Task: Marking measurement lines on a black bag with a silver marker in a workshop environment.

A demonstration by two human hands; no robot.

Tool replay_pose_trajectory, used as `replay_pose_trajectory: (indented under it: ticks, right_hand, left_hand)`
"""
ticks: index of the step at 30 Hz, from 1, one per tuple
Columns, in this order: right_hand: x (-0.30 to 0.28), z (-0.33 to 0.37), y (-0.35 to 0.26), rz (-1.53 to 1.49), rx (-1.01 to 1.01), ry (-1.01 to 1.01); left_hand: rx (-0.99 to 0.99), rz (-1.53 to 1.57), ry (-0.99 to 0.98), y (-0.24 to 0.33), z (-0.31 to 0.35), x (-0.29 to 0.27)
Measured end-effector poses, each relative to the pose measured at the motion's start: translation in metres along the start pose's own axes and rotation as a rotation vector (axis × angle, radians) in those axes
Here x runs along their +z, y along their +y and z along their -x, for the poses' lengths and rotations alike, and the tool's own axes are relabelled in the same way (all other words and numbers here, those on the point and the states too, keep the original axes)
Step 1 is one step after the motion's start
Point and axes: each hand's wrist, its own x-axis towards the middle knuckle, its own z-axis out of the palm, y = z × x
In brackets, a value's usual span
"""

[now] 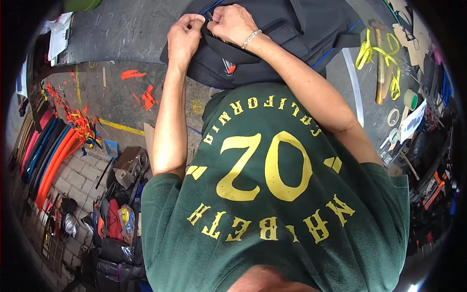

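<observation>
A black fabric bag (272, 41) with blue piping and black straps lies on the dark work table at the top of the view, in front of my body. My left hand (186, 36) is at the bag's left edge, thumb and fingertips pinched together on the black fabric. Close beside it, my right hand (233, 24) is closed with curled fingers on the same edge; a bracelet circles its wrist. What exactly lies between the fingertips is too small to make out. Below the right wrist, a small red-and-clear item (229, 67) rests on the bag.
Orange fabric scraps (147, 97) lie to the left. On the right are a yellow measuring tape (388, 56), a wooden stick (380, 68), a white strip (353, 85) and tape rolls (411, 99). Rolls of coloured material (53, 160) and a cluttered heap (116, 219) fill the lower left.
</observation>
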Motion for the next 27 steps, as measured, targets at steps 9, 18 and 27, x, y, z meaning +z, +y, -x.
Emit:
replay_pose_trajectory:
  ticks: [9, 18, 27]
  right_hand:
    - [-0.004, -0.006, 0.018, -0.206, 0.067, -0.218]
    - [-0.003, -0.006, 0.011, -0.302, 0.046, -0.252]
    - [0.017, -0.004, 0.015, -0.153, 0.01, -0.045]
  left_hand:
    - [-0.038, 0.134, -0.04, -0.006, -0.004, -0.005]
    - [-0.006, 0.154, -0.013, -0.008, 0.0, -0.001]
    - [-0.019, 0.113, 0.0, -0.007, 0.003, -0.005]
